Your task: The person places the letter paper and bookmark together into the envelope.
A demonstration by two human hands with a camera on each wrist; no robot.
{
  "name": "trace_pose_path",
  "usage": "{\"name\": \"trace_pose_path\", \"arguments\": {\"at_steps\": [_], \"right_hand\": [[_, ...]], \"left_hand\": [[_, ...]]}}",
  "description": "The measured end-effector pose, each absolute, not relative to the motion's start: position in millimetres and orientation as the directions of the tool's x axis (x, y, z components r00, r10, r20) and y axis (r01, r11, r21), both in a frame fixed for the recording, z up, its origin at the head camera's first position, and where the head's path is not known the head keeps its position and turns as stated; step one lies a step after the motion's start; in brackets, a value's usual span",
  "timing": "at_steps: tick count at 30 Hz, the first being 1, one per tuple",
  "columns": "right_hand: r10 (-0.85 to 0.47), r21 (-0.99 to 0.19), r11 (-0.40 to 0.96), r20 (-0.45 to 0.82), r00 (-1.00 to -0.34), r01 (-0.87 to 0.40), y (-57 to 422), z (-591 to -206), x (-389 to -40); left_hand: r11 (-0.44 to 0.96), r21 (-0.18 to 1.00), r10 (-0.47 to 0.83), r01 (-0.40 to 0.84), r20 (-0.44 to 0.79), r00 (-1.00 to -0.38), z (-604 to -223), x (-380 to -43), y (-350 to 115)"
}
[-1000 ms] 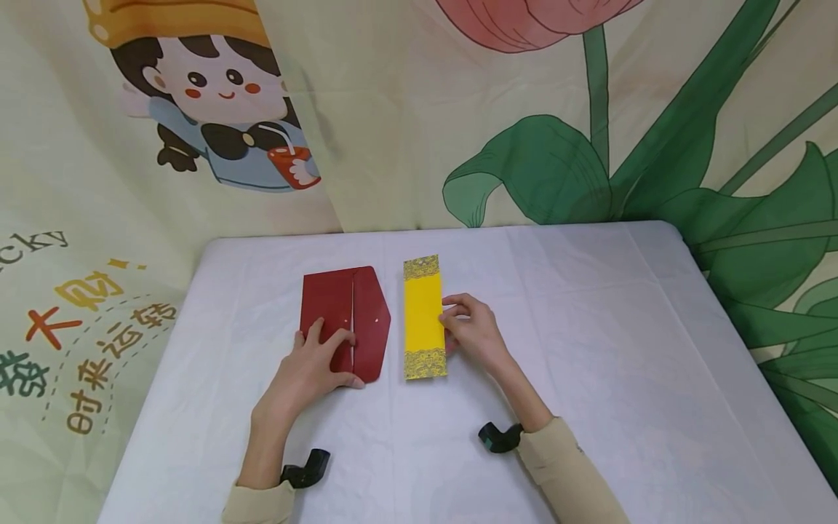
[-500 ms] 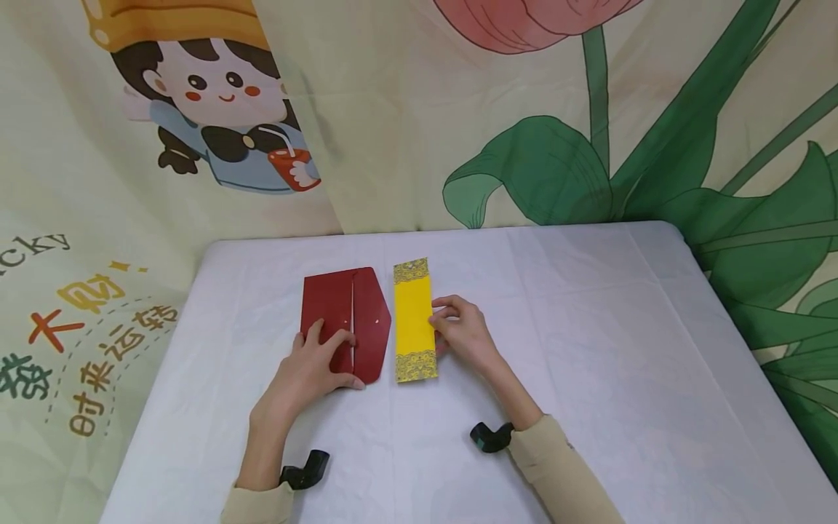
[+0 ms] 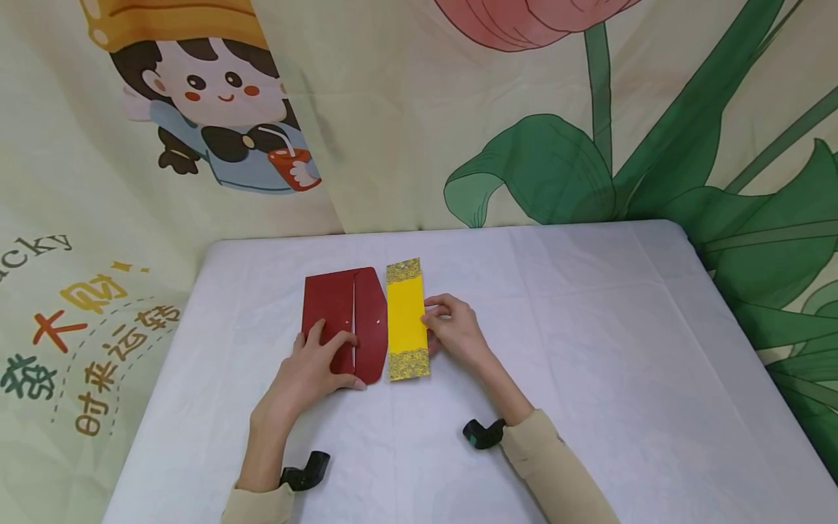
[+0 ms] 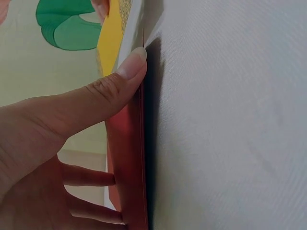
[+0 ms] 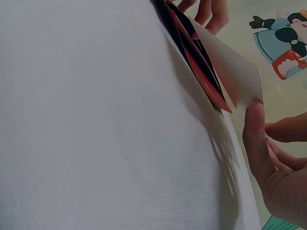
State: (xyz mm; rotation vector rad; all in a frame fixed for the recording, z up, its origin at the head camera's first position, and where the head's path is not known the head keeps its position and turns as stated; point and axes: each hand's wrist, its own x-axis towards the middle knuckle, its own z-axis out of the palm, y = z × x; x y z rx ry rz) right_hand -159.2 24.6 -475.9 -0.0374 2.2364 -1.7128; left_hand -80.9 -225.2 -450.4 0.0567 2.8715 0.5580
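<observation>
A dark red paper envelope lies on the white table, its pointed flap spread to the right and a pale slit showing at its mouth. My left hand holds it, fingers on top and thumb at the near edge. In the right wrist view the mouth gapes a little. My right hand pinches the right edge of a long yellow card with patterned gold ends, tilted up off the cloth. Its left edge overlaps the flap's tip in the head view; its pale back faces the right wrist camera.
The table is covered with a white cloth. Behind it hangs a printed curtain with a cartoon figure and green leaves. A black wrist camera sits at the left cuff, another black wrist camera at the right.
My right hand has carried the yellow card leftward, from beside the envelope to over the tip of its flap. The left hand and envelope have stayed put.
</observation>
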Motion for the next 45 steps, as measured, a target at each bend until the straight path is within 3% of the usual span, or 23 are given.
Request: {"name": "trace_pose_path", "arguments": {"at_steps": [45], "right_hand": [[-0.297,-0.954,0.246,-0.244,-0.923,0.173,-18.2,-484.2,-166.1]], "left_hand": [[0.926,0.376,0.091,0.011,-0.194,-0.977,-452.1,-80.8,-227.3]]}}
